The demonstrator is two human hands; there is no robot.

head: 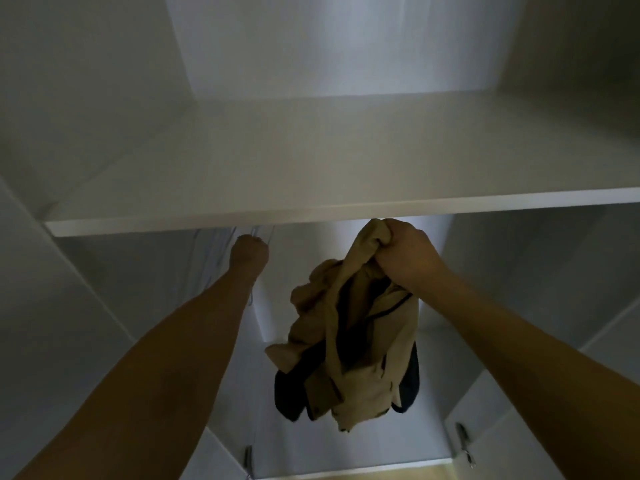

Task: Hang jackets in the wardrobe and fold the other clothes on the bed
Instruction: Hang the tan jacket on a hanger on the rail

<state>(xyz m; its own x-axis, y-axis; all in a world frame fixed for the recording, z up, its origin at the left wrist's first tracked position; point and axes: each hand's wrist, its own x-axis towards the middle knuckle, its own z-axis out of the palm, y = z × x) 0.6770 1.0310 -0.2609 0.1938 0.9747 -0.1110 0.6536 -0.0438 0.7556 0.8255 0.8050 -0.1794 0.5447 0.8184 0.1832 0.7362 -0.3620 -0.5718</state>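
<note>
I stand in front of the open white wardrobe (104, 150). My right hand (403, 252) grips a bunched tan jacket (353, 341) with a dark lining by its top, and the jacket hangs down in mid-air under the wide shelf (311, 213). My left hand (249, 252) is raised just below the shelf's front edge at thin wire hangers (214, 258), and its fingers are curled at the top of one. The rail is hidden behind the shelf.
The wardrobe's white side walls close in on both sides. Door hinges show low down at the left (248, 455) and at the right (462, 441). A strip of light wooden floor (381, 474) shows at the bottom.
</note>
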